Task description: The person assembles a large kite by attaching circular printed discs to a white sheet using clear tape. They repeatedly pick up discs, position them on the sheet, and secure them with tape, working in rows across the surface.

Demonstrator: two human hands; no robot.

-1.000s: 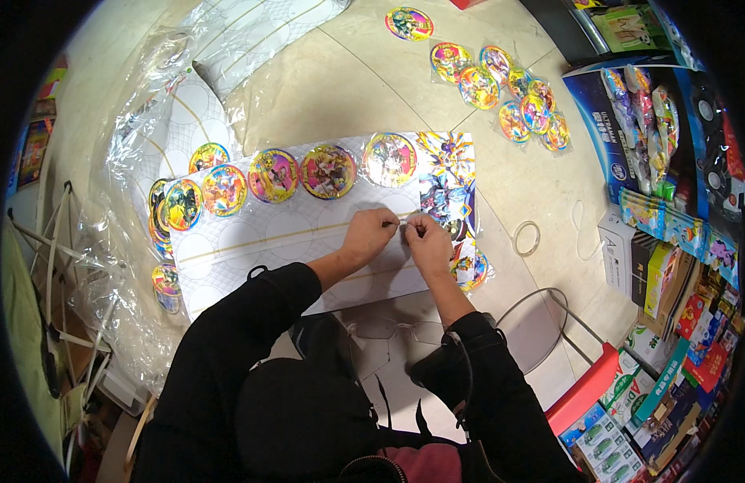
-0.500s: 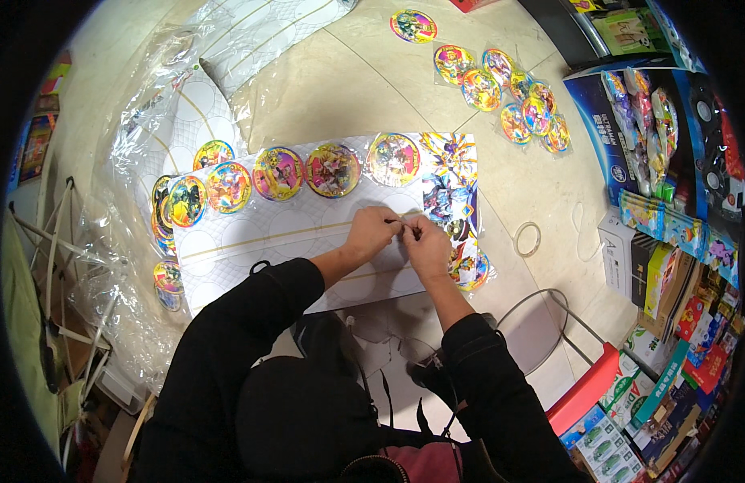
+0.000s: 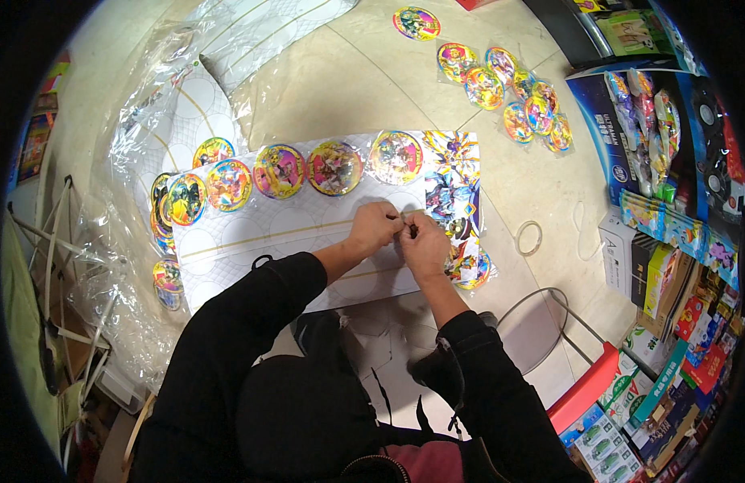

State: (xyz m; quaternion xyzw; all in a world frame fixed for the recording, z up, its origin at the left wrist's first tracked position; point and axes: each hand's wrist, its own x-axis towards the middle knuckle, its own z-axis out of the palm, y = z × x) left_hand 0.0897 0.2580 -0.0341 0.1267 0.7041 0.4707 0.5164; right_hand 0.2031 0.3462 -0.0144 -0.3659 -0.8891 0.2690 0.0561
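Note:
My left hand and my right hand meet above a white display board printed with circles and tan stripes. Both hands are closed in pinches, fingertips nearly touching, around something too small to make out. Colourful round picture discs lie in a row along the board's far edge, among them a pink one, a dark red one and a yellow one. A strip of printed cartoon figures covers the board's right end. Another disc peeks out beneath it at the near right.
Several wrapped discs lie on the tiled floor at the far right. A tape ring rests right of the board. Clear plastic wrap spreads on the left over another board. Packed shelves line the right side; a red-edged stool stands nearby.
Both hands stay pinched together at almost the same spot, with only slight finger movement. The view has shifted a little; the discs and board lie as before.

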